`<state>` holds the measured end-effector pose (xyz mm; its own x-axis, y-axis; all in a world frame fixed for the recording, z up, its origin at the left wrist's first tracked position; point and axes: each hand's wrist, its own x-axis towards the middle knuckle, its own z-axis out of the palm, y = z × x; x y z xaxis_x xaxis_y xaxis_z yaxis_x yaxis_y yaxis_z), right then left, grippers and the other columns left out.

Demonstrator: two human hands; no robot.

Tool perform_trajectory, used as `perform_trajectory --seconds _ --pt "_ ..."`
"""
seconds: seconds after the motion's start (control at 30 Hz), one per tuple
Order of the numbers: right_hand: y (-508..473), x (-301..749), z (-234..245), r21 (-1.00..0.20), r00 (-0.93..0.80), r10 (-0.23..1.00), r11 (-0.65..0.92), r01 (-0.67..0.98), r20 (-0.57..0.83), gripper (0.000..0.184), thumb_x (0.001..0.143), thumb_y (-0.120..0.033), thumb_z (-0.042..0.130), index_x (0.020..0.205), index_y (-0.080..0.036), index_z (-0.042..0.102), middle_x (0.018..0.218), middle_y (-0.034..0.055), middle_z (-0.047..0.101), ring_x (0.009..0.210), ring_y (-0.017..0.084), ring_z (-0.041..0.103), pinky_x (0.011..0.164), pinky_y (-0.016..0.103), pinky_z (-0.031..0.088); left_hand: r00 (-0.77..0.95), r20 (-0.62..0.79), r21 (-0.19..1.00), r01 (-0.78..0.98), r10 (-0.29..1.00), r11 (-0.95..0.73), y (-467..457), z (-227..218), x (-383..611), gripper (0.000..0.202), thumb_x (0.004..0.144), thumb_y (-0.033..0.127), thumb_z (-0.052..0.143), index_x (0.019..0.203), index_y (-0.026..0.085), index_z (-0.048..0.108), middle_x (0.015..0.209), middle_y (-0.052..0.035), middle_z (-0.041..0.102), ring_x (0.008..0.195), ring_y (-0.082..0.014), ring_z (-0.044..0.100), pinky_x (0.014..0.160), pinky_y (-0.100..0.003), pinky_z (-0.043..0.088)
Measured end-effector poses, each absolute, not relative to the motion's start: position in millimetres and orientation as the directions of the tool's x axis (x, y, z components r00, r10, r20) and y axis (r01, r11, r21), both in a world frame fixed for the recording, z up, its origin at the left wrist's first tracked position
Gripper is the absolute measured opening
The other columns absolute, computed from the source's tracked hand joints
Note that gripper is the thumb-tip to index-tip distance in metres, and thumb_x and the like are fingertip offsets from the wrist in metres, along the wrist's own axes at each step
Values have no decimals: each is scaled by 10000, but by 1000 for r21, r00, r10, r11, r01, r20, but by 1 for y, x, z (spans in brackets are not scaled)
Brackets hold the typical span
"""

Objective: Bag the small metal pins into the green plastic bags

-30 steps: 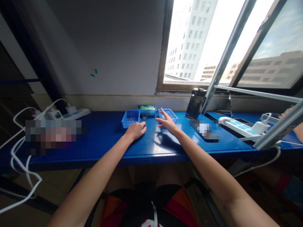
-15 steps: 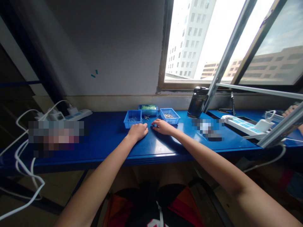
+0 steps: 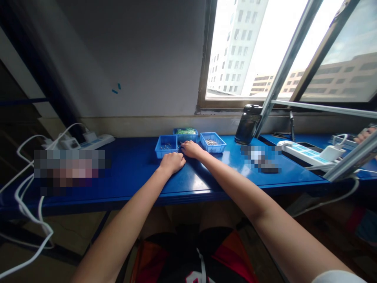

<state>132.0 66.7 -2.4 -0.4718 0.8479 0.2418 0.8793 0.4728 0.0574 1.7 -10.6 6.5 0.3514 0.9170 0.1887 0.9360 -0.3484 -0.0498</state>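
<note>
Our right hand (image 3: 191, 149) lay on the blue table (image 3: 132, 169), fingertips down at the loose metal pins (image 3: 179, 147) between the left tray (image 3: 165, 146) and the right tray (image 3: 212, 142). Whether it pinched one, we could not tell. Our left hand (image 3: 173, 162) rested curled closed, just beside the pins on their near side.

Three trays sit toward the back of the table (image 3: 132, 173): the left tray (image 3: 166, 146), the back tray (image 3: 185, 134) behind and between, and the right tray (image 3: 212, 142). The right hand (image 3: 191, 149) lies between the side trays, with the left hand (image 3: 173, 162) just before it. A jug (image 3: 247, 124) stands right of the trays. A power strip (image 3: 94, 140) lies far left.
</note>
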Motion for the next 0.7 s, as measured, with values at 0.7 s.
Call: perform_trajectory --seconds 0.7 --pt "95 141 -6 -84 -395 879 429 899 268 459 891 -458 348 1178 -156 541 1132 129 556 1039 216 520 904 299 374 358 197 -41 933 913 -357 -11 6 1 358 844 342 332 897 165 639 891 -133 661 847 -285 623 701 -355 459"
